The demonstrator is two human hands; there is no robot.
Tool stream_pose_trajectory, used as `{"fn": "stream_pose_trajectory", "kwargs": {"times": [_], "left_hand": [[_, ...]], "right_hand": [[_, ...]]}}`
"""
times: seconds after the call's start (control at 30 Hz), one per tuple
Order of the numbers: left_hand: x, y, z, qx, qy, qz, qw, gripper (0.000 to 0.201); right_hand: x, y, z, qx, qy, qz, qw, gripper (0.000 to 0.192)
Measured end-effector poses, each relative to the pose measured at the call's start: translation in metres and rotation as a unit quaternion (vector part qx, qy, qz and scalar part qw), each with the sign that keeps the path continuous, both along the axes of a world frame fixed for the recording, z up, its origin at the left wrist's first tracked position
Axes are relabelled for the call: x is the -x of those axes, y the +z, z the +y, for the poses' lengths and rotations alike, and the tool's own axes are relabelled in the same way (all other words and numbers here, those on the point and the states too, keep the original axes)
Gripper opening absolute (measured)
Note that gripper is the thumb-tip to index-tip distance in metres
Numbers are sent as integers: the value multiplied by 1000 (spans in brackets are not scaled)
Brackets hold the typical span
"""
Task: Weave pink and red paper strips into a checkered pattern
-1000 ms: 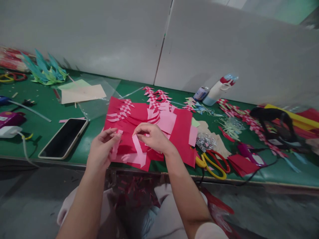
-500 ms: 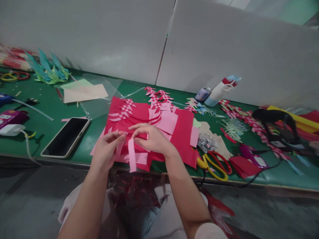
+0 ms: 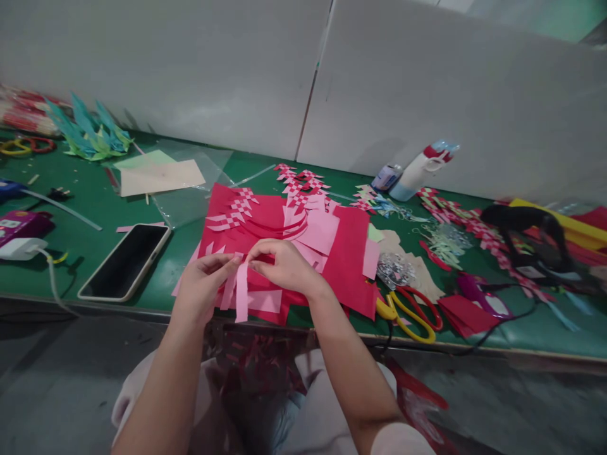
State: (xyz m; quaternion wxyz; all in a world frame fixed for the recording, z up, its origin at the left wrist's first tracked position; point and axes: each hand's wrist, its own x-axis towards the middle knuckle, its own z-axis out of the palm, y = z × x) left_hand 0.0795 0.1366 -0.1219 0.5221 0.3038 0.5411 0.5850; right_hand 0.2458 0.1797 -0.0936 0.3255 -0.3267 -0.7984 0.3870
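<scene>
My left hand [image 3: 203,281] pinches pink paper strips between thumb and fingertips. Close beside it, my right hand [image 3: 282,265] pinches the top of the same strips; one pink paper strip [image 3: 241,297] hangs down between the two hands. Under both hands lie large red paper sheets [image 3: 348,259] with pink paper pieces [image 3: 320,230] on top. Thin curved red strips [image 3: 279,230] rest just beyond my right hand. A woven red-and-pink checkered piece [image 3: 239,208] lies on the red paper beyond my left hand.
A phone [image 3: 126,262] lies left on the green table [image 3: 190,243]. Yellow-and-red-handled scissors [image 3: 412,313] sit at the right front edge. Further back stand a white bottle [image 3: 417,170] and a small can [image 3: 386,179]. Teal folded paper [image 3: 90,129] is at the back left.
My right hand has shifted slightly left toward my left hand. The hanging pink strip has moved left with it, closer to the left fingertips.
</scene>
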Motion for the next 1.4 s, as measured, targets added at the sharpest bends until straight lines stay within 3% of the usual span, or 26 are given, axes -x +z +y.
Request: {"fn": "stream_pose_trajectory", "kwargs": {"times": [0.17,0.33,0.57,0.7,0.9,1.17,1.4], "left_hand": [[0,-1,1,-19,43,7,999,34],[2,3,1,-35,97,4,995,32],[0,9,1,-30,126,-20,991,36],[2,10,3,-35,138,-39,989,34],[9,9,2,-83,127,-17,988,28],[19,10,-3,-150,55,52,986,19],[21,12,-8,-189,-43,109,975,13]], "right_hand": [[-3,-1,3,-30,-1,32,999,13],[-15,-2,9,-112,-76,64,989,13],[-35,1,13,-44,-110,162,980,8],[-46,7,11,1,-78,209,975,8],[-63,7,12,67,-8,129,989,11],[-60,-7,22,34,-141,101,984,17],[-57,-14,27,-18,-188,126,974,15]]}}
